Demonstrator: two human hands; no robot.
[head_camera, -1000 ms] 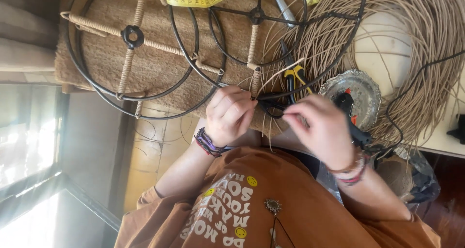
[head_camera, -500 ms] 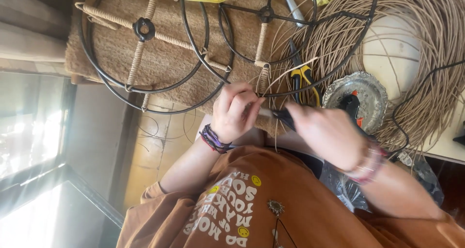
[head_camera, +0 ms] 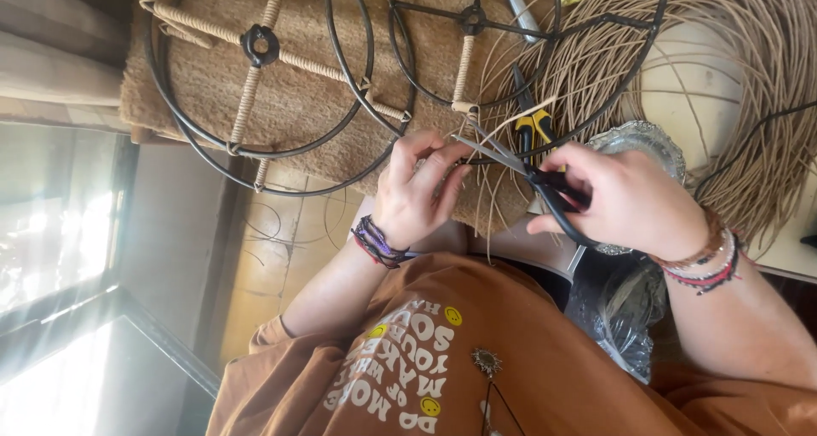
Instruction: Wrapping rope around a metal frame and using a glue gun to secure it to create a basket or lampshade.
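- Watching from the side, head view only: right hand [head_camera: 630,202] is closed through the handles of black scissors [head_camera: 532,174], blades parted and aimed at a pale cane strand [head_camera: 477,134] beside a wrapped spoke.
- Left hand [head_camera: 417,193] pinches that strand between fingertips, fingers curled, right where the scissor tips [head_camera: 466,140] sit. Risk: blades close on a fingertip, since fingers and tips are almost touching.
- The strand hangs off the black wire frame [head_camera: 400,117], which lies on a brown mat [head_camera: 298,104] on the desk. Risk: a cut too near the spoke could loosen the wrapping [head_camera: 461,74].
- Loose cane coil [head_camera: 749,87] spreads just beside the blades; a neighbouring strand could get snipped by mistake.
- Yellow-handled pliers [head_camera: 536,130] lie under the scissors; blades could knock them.
- Frame overhangs the desk edge toward the lap; a hard tug may slide it. Clear plastic bag [head_camera: 621,308] sits below.
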